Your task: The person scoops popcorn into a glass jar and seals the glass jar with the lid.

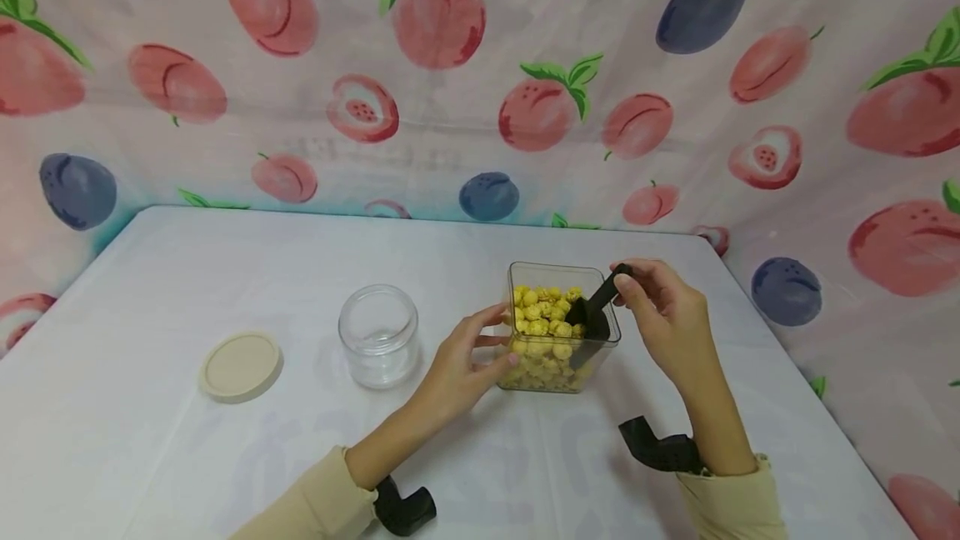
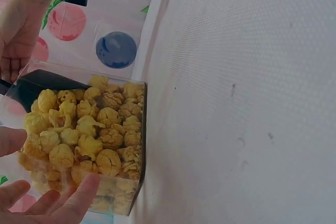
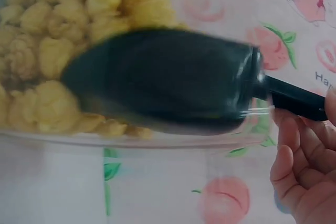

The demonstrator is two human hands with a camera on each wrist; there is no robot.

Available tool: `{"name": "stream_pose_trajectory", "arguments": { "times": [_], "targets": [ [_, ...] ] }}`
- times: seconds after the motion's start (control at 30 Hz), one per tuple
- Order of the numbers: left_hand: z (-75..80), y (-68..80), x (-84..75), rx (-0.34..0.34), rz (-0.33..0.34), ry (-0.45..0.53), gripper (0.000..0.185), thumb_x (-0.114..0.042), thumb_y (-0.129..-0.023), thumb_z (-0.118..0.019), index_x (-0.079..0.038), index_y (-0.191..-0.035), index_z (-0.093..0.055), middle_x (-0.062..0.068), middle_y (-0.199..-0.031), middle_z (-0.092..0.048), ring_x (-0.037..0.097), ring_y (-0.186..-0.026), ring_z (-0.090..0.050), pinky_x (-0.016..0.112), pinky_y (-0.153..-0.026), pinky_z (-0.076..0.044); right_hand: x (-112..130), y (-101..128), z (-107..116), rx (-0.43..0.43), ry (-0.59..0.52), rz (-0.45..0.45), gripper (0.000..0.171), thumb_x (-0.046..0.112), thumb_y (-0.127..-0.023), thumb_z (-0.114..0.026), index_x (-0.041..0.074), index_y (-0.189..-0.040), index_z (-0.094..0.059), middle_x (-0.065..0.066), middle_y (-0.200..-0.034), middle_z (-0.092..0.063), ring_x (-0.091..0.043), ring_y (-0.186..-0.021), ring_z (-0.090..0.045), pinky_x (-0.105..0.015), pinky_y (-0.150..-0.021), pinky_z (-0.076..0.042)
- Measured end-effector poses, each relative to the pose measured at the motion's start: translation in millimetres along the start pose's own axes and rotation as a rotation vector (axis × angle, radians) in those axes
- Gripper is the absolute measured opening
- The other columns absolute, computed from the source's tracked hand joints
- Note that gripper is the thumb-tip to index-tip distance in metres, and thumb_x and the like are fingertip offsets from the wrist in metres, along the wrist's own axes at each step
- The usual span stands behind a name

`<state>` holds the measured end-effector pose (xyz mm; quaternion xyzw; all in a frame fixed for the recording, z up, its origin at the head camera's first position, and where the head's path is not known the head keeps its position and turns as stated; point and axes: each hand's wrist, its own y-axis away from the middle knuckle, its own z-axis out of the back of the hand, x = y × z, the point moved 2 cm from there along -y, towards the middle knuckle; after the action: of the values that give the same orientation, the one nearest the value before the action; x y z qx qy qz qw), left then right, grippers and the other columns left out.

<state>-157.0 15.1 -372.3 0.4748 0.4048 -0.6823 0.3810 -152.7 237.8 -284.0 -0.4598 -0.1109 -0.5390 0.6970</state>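
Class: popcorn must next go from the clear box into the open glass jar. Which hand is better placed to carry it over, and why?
Right. The right hand already pinches the black scoop, whose bowl sits in the popcorn. The left hand only steadies the clear box, though the glass jar stands on its side.
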Motion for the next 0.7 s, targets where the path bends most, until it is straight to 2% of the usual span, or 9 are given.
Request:
{"name": "stream_pose_trajectory", "arguments": {
  "times": [0.1,0.2,0.33,0.43,0.53,0.7],
  "targets": [
    [-0.7,0.3,-0.1,0.0,0.0,-0.001,0.06,-0.019,-0.089,-0.063,-0.02,-0.142,-0.037,0.008,-0.134,-0.046,0.03,-0.115,-0.055,0.037,-0.083,-0.055,-2,1,1,-0.002,0.001,-0.039,0.023,0.012,-0.093,-0.056,-0.002,-0.111,-0.061,-0.016,-0.097,-0.067,0.007,-0.073,-0.057,-0.004,-0.071,-0.046],
    [-1.4,0.3,-0.3,0.0,-0.003,0.001,0.059,-0.019,-0.089,-0.063,-0.021,-0.142,-0.037,0.008,-0.134,-0.046,0.03,-0.115,-0.055,0.037,-0.083,-0.055,-4,1,5,-0.043,-0.022,-0.091,0.024,0.013,-0.093,-0.056,-0.001,-0.111,-0.061,-0.003,-0.09,-0.068,0.005,-0.071,-0.058,-0.006,-0.069,-0.047],
    [-2.0,0.5,-0.5,-0.002,-0.006,-0.001,0.059,-0.02,-0.089,-0.063,-0.021,-0.142,-0.037,0.008,-0.134,-0.046,0.03,-0.115,-0.055,0.037,-0.083,-0.055,-5,0,12,-0.102,-0.141,-0.164,0.023,0.014,-0.093,-0.056,-0.001,-0.109,-0.061,0.015,-0.077,-0.063,-0.002,-0.069,-0.058,-0.011,-0.069,-0.047],
    [-2.3,0.9,-0.2,-0.004,0.001,-0.002,0.059,-0.02,-0.089,-0.064,-0.021,-0.142,-0.037,0.007,-0.135,-0.046,0.029,-0.115,-0.055,0.037,-0.084,-0.054,-7,0,18,-0.106,-0.266,-0.201,0.021,0.014,-0.093,-0.056,-0.001,-0.107,-0.061,0.014,-0.072,-0.064,-0.006,-0.067,-0.057,-0.016,-0.074,-0.046],
    [-2.6,1.2,0.1,-0.003,0.004,0.0,0.059,-0.02,-0.089,-0.063,-0.021,-0.142,-0.037,0.007,-0.135,-0.046,0.029,-0.116,-0.055,0.038,-0.085,-0.054,-13,1,25,-0.05,-0.388,-0.204,0.017,0.012,-0.093,-0.057,0.0,-0.104,-0.062,0.008,-0.074,-0.067,-0.008,-0.067,-0.058,-0.021,-0.079,-0.043],
    [-3.3,2.3,-0.1,-0.004,0.009,-0.003,0.06,-0.02,-0.089,-0.063,-0.021,-0.142,-0.036,0.007,-0.136,-0.045,0.028,-0.116,-0.054,0.039,-0.086,-0.054,-29,3,36,0.134,-0.498,-0.165,0.011,0.003,-0.093,-0.053,0.004,-0.101,-0.061,0.004,-0.077,-0.069,-0.01,-0.07,-0.059,-0.022,-0.08,-0.042]
  ]
}}
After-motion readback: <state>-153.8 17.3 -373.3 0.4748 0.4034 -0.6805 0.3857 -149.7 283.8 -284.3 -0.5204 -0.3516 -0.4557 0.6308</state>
